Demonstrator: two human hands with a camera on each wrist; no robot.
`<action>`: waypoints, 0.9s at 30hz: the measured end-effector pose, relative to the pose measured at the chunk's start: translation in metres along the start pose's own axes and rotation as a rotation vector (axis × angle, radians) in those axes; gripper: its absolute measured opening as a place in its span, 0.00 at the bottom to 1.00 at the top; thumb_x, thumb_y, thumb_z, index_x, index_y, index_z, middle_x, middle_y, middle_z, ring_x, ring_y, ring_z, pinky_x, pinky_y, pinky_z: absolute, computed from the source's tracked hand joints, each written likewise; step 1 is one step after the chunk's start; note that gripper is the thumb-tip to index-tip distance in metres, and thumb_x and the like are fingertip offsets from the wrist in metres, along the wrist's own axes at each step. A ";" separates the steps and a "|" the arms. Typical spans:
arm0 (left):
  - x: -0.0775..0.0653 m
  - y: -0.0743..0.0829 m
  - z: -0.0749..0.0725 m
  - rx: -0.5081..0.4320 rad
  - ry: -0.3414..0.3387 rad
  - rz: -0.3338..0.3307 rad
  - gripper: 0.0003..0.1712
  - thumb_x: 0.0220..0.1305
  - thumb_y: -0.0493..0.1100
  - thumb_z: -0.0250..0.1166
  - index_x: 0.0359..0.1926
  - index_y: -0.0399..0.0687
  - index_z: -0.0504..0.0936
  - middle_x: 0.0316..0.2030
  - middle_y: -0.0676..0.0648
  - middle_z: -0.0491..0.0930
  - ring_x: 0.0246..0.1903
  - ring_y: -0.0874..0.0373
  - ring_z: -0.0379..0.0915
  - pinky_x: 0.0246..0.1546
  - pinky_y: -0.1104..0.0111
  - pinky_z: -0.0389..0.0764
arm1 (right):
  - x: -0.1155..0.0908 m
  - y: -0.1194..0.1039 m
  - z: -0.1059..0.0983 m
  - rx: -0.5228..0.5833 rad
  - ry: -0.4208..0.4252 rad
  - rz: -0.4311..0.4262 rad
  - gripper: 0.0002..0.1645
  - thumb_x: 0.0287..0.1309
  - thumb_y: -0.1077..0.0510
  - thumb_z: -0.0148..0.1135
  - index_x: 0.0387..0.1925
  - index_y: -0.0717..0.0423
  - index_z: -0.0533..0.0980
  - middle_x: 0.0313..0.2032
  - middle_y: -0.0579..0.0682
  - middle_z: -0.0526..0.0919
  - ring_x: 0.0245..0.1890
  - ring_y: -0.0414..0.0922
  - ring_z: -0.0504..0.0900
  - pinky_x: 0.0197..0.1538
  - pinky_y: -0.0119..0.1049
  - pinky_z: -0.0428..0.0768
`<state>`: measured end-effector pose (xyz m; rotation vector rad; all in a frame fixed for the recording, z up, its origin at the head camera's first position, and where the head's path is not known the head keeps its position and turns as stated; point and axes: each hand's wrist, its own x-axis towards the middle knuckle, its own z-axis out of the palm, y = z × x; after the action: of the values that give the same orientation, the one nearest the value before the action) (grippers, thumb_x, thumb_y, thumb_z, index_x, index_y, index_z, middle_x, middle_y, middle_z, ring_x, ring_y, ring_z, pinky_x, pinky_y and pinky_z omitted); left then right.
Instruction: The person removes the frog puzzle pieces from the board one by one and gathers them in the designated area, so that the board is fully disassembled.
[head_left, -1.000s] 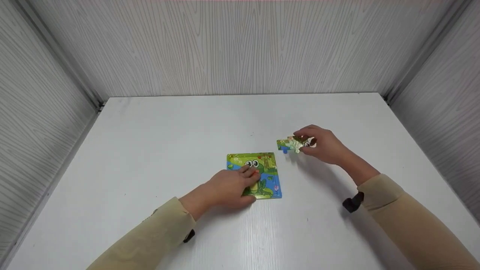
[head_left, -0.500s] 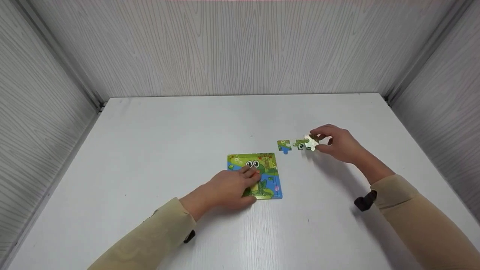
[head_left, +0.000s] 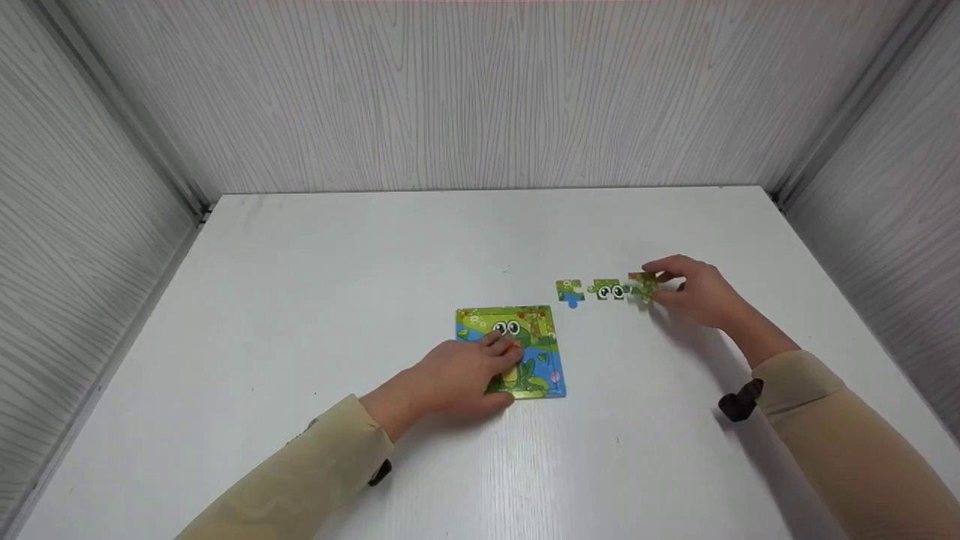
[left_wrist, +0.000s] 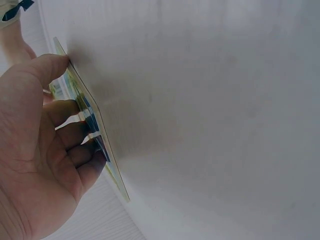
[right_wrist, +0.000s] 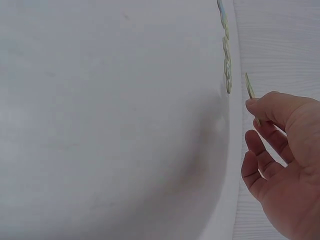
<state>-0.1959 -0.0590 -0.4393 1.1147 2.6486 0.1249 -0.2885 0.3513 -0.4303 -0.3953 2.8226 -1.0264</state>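
A square frog jigsaw puzzle (head_left: 541, 367) lies on the white table. My left hand (head_left: 465, 375) rests on it with fingers spread over the frog's body; in the left wrist view the thumb touches the near edge of the board (left_wrist: 114, 172). Up and to the right, my right hand (head_left: 697, 292) pinches a green jigsaw piece (head_left: 642, 285) between thumb and fingertips. In the right wrist view that piece (right_wrist: 249, 85) shows edge-on, just above the table. Left of it lie a piece with two frog eyes (head_left: 609, 290) and a green-and-blue piece (head_left: 570, 291).
The white tabletop (head_left: 337, 262) is bounded by a wood-grained back panel (head_left: 480, 97) and side panels (head_left: 67, 225). Both sleeves are beige, with a dark strap (head_left: 741, 401) at the right wrist.
My right hand has moved right, carrying the pinched piece away from the green-and-blue piece and past the eyes piece, which is now uncovered. The left hand stays on the puzzle.
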 end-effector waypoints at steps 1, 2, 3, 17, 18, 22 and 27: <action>0.000 0.000 0.000 0.000 0.000 0.000 0.41 0.78 0.63 0.53 0.84 0.51 0.60 0.81 0.48 0.58 0.81 0.50 0.52 0.73 0.54 0.68 | 0.000 0.002 0.000 0.000 0.001 0.007 0.28 0.70 0.65 0.63 0.70 0.60 0.76 0.66 0.59 0.79 0.66 0.59 0.76 0.59 0.53 0.74; 0.000 0.000 0.000 0.000 0.001 -0.001 0.41 0.78 0.63 0.53 0.84 0.51 0.60 0.81 0.48 0.58 0.81 0.50 0.52 0.73 0.54 0.68 | 0.001 0.003 0.000 -0.002 0.004 0.012 0.27 0.70 0.65 0.63 0.70 0.61 0.76 0.66 0.60 0.79 0.66 0.59 0.76 0.59 0.53 0.74; 0.000 0.000 0.000 0.000 0.000 -0.001 0.41 0.78 0.63 0.53 0.84 0.51 0.60 0.81 0.48 0.58 0.81 0.50 0.52 0.73 0.54 0.68 | 0.001 0.005 0.000 -0.002 0.006 0.018 0.28 0.70 0.65 0.63 0.70 0.61 0.76 0.66 0.60 0.79 0.66 0.60 0.76 0.60 0.54 0.75; 0.001 0.000 0.001 0.001 -0.016 -0.016 0.42 0.78 0.64 0.53 0.84 0.54 0.59 0.82 0.49 0.56 0.81 0.51 0.50 0.74 0.55 0.67 | 0.001 0.014 0.002 -0.001 -0.008 0.132 0.29 0.72 0.63 0.62 0.72 0.59 0.74 0.68 0.64 0.76 0.68 0.63 0.75 0.63 0.56 0.77; 0.001 0.000 0.001 0.000 -0.019 -0.017 0.41 0.78 0.64 0.53 0.84 0.54 0.59 0.82 0.49 0.56 0.81 0.52 0.49 0.74 0.55 0.66 | 0.000 0.014 0.002 0.001 -0.009 0.134 0.29 0.72 0.63 0.62 0.72 0.59 0.73 0.68 0.65 0.76 0.67 0.64 0.75 0.63 0.56 0.77; 0.001 0.000 0.001 -0.005 -0.022 -0.016 0.42 0.78 0.64 0.52 0.84 0.54 0.58 0.83 0.50 0.55 0.82 0.52 0.49 0.75 0.55 0.65 | 0.000 0.015 0.003 0.003 -0.011 0.143 0.30 0.72 0.63 0.61 0.73 0.59 0.73 0.66 0.66 0.77 0.66 0.65 0.76 0.63 0.55 0.77; 0.001 0.000 0.000 -0.003 -0.028 -0.017 0.42 0.78 0.64 0.52 0.85 0.54 0.57 0.83 0.50 0.54 0.82 0.52 0.48 0.75 0.55 0.65 | 0.001 0.015 0.003 0.007 -0.009 0.143 0.30 0.72 0.63 0.61 0.73 0.58 0.73 0.66 0.65 0.77 0.66 0.63 0.76 0.61 0.53 0.78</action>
<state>-0.1966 -0.0585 -0.4395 1.0846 2.6317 0.1092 -0.2916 0.3605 -0.4424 -0.1933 2.7913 -1.0027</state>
